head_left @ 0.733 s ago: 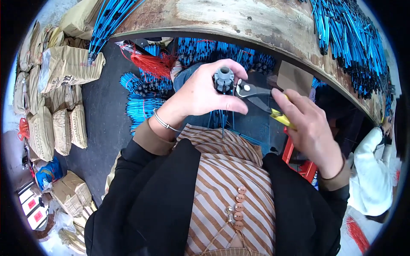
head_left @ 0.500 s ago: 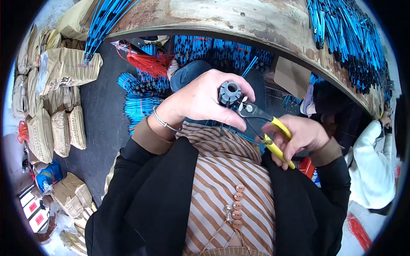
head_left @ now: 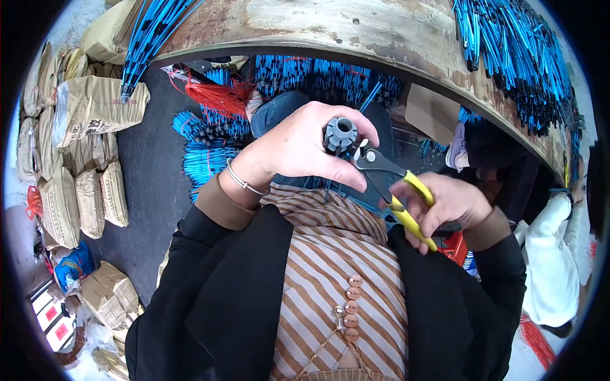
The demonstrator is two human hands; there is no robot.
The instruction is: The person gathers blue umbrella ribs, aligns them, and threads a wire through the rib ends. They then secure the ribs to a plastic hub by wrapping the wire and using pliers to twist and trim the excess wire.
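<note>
Across from you runs the wooden counter (head_left: 305, 22), with 2 heaps of blue strips (head_left: 515, 63), 1 toward each end, cut off by the upper edge. Under it you have 1 piece of brown cardboard (head_left: 432, 113), 1 tangle of red strands (head_left: 219, 96) and more blue bundles (head_left: 206, 159), too crowded to count. Paper sacks (head_left: 89, 200) pile up at your left, 3 of them side by side nearest you; 1 person in white (head_left: 551, 267) is at your far right. Your left hand (head_left: 295, 143) is curled round 1 grey slotted cylinder (head_left: 340, 134), open end up, its lower part hidden. Your right hand (head_left: 448, 203) grips 1 pair of pliers (head_left: 410, 222) by yellow handles standing apart; the head seems just beside the cylinder, though contact is hard to make out.
</note>
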